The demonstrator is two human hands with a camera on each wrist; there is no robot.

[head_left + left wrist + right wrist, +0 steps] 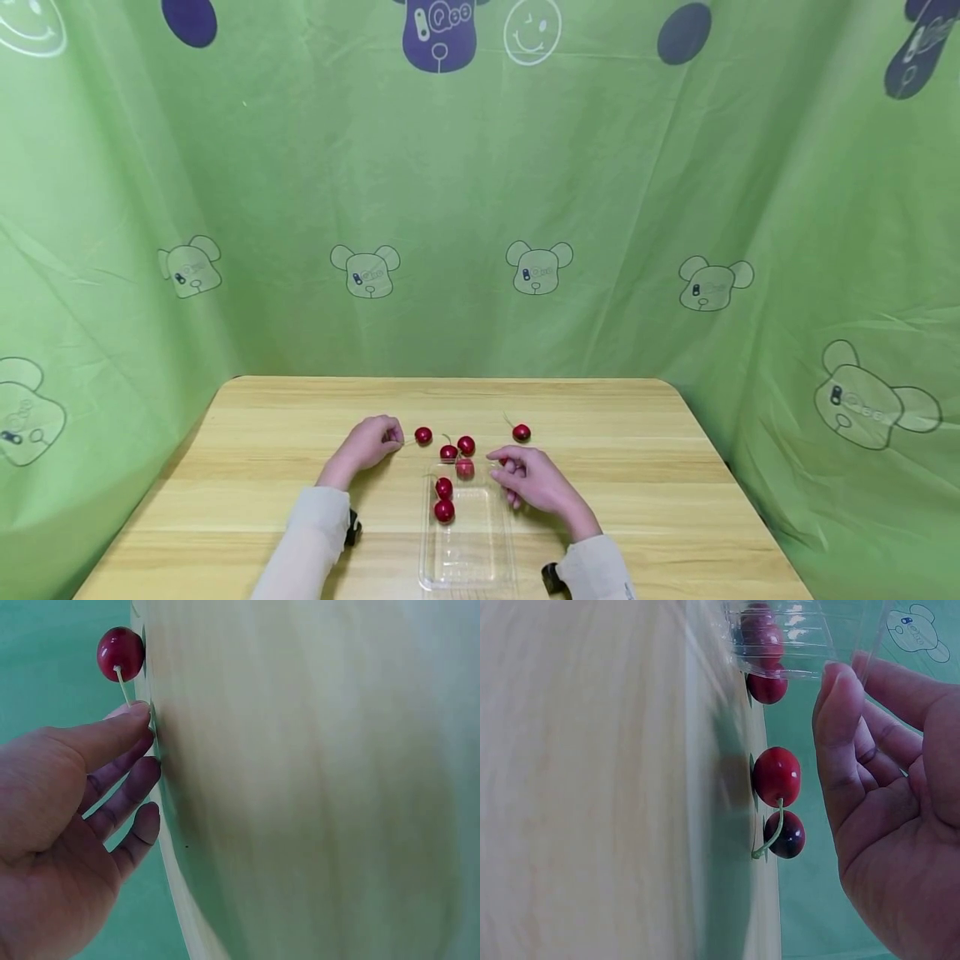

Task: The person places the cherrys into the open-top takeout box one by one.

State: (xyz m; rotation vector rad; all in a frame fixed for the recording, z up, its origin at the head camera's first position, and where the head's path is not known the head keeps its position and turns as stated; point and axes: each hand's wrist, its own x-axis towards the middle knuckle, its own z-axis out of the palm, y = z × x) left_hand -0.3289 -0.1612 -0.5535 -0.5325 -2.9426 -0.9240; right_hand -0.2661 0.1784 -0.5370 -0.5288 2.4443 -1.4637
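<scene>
My left hand pinches the thin stem of a red cherry between thumb and index finger. The left wrist view shows that cherry beyond the fingertips, low at the tabletop. With thumb and forefinger, my right hand holds the far right corner of a clear plastic container. Two cherries lie along the container's left side, and another cherry shows through its far wall. In the right wrist view, the container reaches my fingertips, with cherries behind the plastic.
Just past the container sit two cherries close together. A cherry with its stem up lies farther right, and one more is mostly hidden behind my right fingers. The wooden table ends at a green printed curtain.
</scene>
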